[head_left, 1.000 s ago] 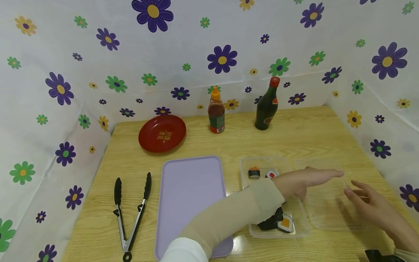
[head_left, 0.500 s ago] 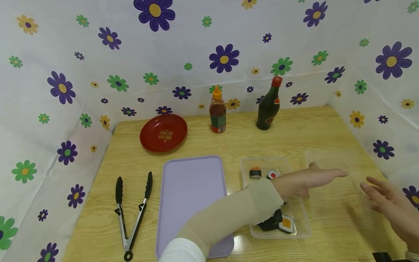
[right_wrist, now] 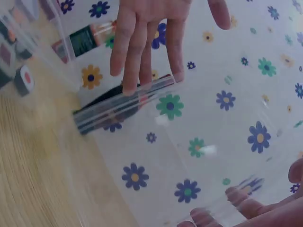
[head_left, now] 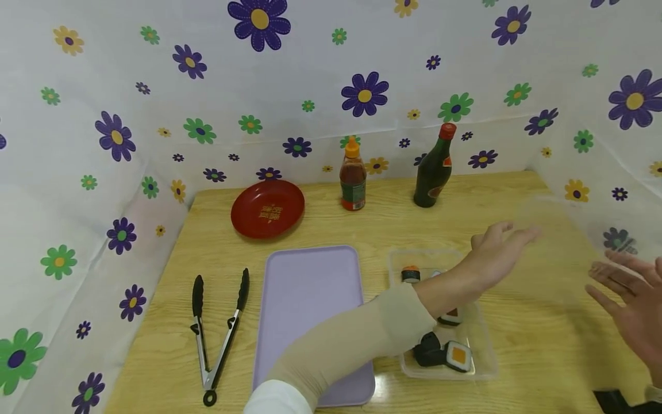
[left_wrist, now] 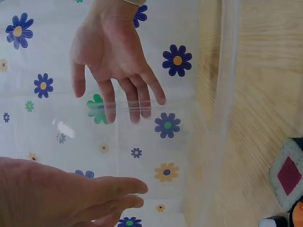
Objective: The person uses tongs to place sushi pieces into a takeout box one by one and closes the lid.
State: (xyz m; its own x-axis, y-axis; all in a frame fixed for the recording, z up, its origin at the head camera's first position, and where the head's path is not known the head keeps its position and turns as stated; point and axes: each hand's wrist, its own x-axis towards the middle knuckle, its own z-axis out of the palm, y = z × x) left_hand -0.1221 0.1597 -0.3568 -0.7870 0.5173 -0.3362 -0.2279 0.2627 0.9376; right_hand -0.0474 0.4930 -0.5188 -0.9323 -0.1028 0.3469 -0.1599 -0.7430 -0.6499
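Note:
A clear plastic lid (head_left: 555, 253) is up off the table, tilted, between my two hands. My left hand (head_left: 493, 256) reaches across to the lid's left side with its fingers extended. At the opposite edge is my right hand (head_left: 633, 302), its fingers straight and spread; its fingertips meet the lid's edge (left_wrist: 128, 108) in the left wrist view, with the thumb apart. Under my left forearm stands a clear plastic container (head_left: 486, 351) with several sushi pieces, among them a roll with an orange centre (head_left: 458, 356). The forearm hides part of the container.
A lilac tray (head_left: 312, 299) lies left of the container, partly under my left sleeve. Farther left are spread tongs (head_left: 219, 345). Along the back stand a red plate (head_left: 268, 210), a sauce bottle (head_left: 353, 178) and a dark green bottle (head_left: 434, 169). Flowered cloth encloses the table.
Both hands have raised the lid from the table beside the container, up and to the right, and it now tilts. The head view has shifted slightly. Container, tray and tongs stay put.

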